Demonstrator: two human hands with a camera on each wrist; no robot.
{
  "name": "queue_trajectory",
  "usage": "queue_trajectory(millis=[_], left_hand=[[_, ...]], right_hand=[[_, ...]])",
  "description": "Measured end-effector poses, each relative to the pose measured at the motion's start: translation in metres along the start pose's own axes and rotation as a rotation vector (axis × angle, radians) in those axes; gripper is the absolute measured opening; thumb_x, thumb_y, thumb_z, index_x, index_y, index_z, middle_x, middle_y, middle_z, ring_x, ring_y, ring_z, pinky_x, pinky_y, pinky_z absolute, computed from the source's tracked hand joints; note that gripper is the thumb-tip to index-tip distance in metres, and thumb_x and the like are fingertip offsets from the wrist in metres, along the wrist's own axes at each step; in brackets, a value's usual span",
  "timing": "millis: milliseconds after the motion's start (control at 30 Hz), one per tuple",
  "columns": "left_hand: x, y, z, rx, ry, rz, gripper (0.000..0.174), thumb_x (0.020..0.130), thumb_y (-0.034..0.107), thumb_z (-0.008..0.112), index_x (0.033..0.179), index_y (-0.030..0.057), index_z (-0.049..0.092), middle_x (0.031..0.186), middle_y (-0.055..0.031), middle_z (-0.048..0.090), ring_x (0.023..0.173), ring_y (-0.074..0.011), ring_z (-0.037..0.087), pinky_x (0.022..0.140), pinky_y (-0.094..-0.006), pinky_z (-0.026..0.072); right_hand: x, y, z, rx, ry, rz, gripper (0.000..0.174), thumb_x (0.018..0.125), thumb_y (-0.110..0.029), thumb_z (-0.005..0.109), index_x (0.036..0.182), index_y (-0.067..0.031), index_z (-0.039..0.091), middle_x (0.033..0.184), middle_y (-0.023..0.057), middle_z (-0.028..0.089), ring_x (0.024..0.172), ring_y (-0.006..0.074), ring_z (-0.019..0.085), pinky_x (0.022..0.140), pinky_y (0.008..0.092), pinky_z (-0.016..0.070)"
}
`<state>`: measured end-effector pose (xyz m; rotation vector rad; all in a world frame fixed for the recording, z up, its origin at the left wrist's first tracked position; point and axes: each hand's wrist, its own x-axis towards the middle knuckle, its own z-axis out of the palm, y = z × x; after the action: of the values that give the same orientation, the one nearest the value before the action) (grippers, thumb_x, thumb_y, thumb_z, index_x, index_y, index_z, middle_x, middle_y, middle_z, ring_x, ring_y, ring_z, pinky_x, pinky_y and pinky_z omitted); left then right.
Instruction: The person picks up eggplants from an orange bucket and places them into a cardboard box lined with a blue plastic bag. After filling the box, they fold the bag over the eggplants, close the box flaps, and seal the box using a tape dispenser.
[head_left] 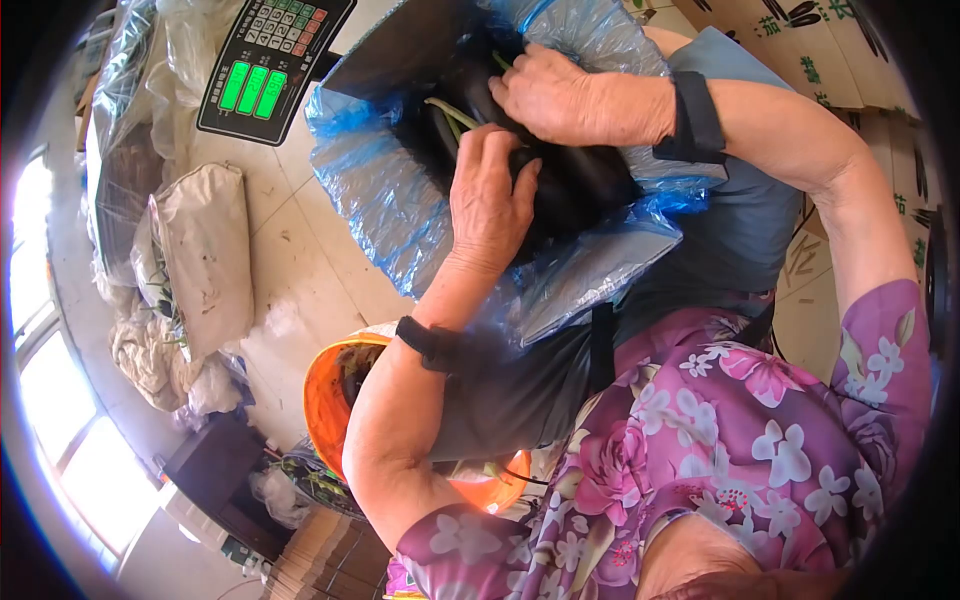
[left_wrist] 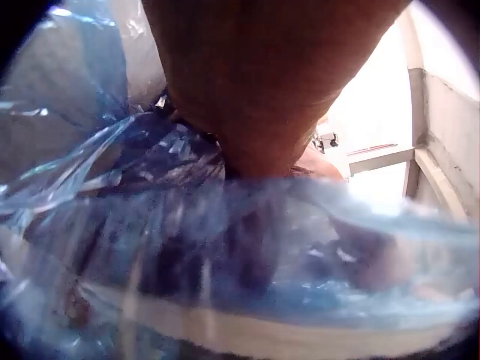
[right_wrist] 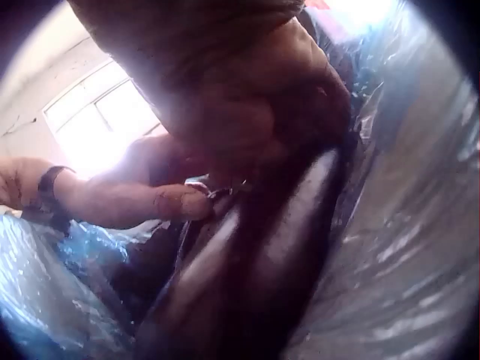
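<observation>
Dark glossy eggplants (head_left: pixel 590 185) lie in a box lined with blue plastic film (head_left: pixel 385 215); two of them show close up in the right wrist view (right_wrist: pixel 289 232). My left hand (head_left: pixel 490 195) has its fingers and thumb bent round a dark eggplant beside a pale green stem (head_left: pixel 450 113). Farther up the box, my right hand (head_left: pixel 560 98) curls its fingers over another eggplant near its stem end; the fingertips are partly hidden. In the left wrist view, film (left_wrist: pixel 247 247) covers most of my left hand.
A scale display (head_left: pixel 262 80) with lit green numbers stands beyond the box at upper left. An orange bucket (head_left: pixel 325 400) is beside the legs. A pale sack (head_left: pixel 205 260) lies on the tiled floor, and printed cartons (head_left: pixel 790 50) stand at upper right.
</observation>
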<state>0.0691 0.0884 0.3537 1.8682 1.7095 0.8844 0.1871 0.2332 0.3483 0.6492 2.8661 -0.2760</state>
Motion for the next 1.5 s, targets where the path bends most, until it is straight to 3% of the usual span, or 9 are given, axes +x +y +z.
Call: queue_trajectory(millis=[100, 167, 333, 567, 700, 967, 1167, 1367, 1500], left_hand=[[-0.001, 0.004, 0.003, 0.018, 0.048, -0.107, 0.046, 0.079, 0.011, 0.072, 0.118, -0.0002, 0.052, 0.125, -0.0215, 0.049, 0.114, -0.0413, 0.05, 0.094, -0.0431, 0.045], [0.0, 0.006, 0.007, -0.014, 0.215, -0.271, 0.063, 0.076, 0.013, 0.077, 0.129, -0.0043, 0.049, 0.133, -0.0278, 0.047, 0.119, -0.0427, 0.052, 0.097, -0.0431, 0.047], [0.013, -0.013, 0.001, -0.088, -0.141, -0.163, 0.064, 0.083, 0.023, 0.068, 0.136, -0.0038, 0.045, 0.15, -0.0364, 0.027, 0.132, -0.0488, 0.04, 0.107, -0.045, 0.0388], [0.007, -0.026, -0.004, -0.018, -0.245, -0.152, 0.065, 0.085, 0.026, 0.065, 0.141, -0.0002, 0.043, 0.153, -0.0319, 0.025, 0.135, -0.0466, 0.038, 0.109, -0.0423, 0.0367], [0.002, -0.018, 0.002, 0.092, -0.247, -0.182, 0.069, 0.088, 0.035, 0.064, 0.146, 0.006, 0.04, 0.158, -0.0262, 0.016, 0.141, -0.0437, 0.029, 0.112, -0.0519, 0.0292], [0.0, -0.017, -0.001, 0.082, -0.28, -0.228, 0.069, 0.089, 0.041, 0.064, 0.146, 0.0088, 0.041, 0.16, -0.0224, 0.011, 0.144, -0.0432, 0.023, 0.111, -0.0597, 0.0238], [0.009, -0.018, -0.006, 0.113, -0.237, -0.169, 0.047, 0.09, 0.03, 0.063, 0.129, 0.0053, 0.055, 0.154, -0.0244, 0.03, 0.139, -0.0431, 0.033, 0.109, -0.0527, 0.0323], [0.004, -0.025, 0.004, 0.113, -0.022, 0.046, 0.03, 0.089, 0.018, 0.063, 0.115, 0.002, 0.063, 0.134, -0.0247, 0.053, 0.106, -0.0376, 0.063, 0.09, -0.0352, 0.0504], [0.015, -0.019, -0.004, -0.216, 0.104, -0.371, 0.023, 0.09, 0.016, 0.063, 0.107, 0.0002, 0.066, 0.085, -0.0094, 0.067, 0.079, -0.0175, 0.066, 0.072, -0.0292, 0.0511]], right_hand=[[-0.001, -0.002, -0.006, -0.105, 0.016, -0.125, 0.029, 0.077, -0.017, 0.069, 0.095, 0.0049, 0.064, 0.087, 0.0181, 0.066, 0.095, 0.0378, 0.063, 0.084, 0.0442, 0.0512], [0.0, 0.003, -0.043, 0.089, -0.273, -0.12, 0.032, 0.075, -0.018, 0.072, 0.094, 0.0061, 0.064, 0.083, 0.0191, 0.066, 0.095, 0.0385, 0.064, 0.083, 0.0448, 0.0517], [-0.012, 0.007, -0.039, 0.222, -0.335, -0.063, 0.051, 0.068, -0.02, 0.08, 0.106, 0.0078, 0.06, 0.103, 0.0234, 0.064, 0.104, 0.0394, 0.06, 0.088, 0.0453, 0.0491], [-0.044, 0.004, -0.012, -0.033, -0.013, -0.143, 0.065, 0.07, -0.035, 0.08, 0.118, 0.002, 0.058, 0.109, 0.0168, 0.061, 0.108, 0.032, 0.057, 0.093, 0.0417, 0.0425], [-0.032, 0.005, -0.019, -0.054, -0.166, -0.123, 0.069, 0.074, -0.038, 0.077, 0.126, 0.0022, 0.056, 0.124, 0.017, 0.059, 0.118, 0.0294, 0.055, 0.1, 0.0418, 0.0388], [-0.069, 0.004, -0.026, -0.07, -0.01, -0.146, 0.106, 0.057, -0.043, 0.087, 0.14, 0.0047, 0.042, 0.145, 0.0247, 0.041, 0.136, 0.0322, 0.04, 0.11, 0.0439, 0.0292], [-0.05, -0.002, -0.027, -0.063, -0.184, -0.101, 0.11, 0.053, -0.044, 0.089, 0.138, 0.0074, 0.042, 0.143, 0.0269, 0.042, 0.135, 0.0331, 0.041, 0.11, 0.0431, 0.03], [-0.044, -0.008, -0.03, -0.059, -0.28, -0.073, 0.11, 0.052, -0.042, 0.09, 0.137, 0.0088, 0.042, 0.144, 0.0281, 0.041, 0.134, 0.0363, 0.041, 0.109, 0.0431, 0.0309], [-0.053, -0.004, -0.021, 0.036, -0.092, -0.12, 0.108, 0.05, -0.039, 0.091, 0.136, 0.0071, 0.044, 0.143, 0.0275, 0.042, 0.133, 0.0374, 0.041, 0.109, 0.0434, 0.0311]])
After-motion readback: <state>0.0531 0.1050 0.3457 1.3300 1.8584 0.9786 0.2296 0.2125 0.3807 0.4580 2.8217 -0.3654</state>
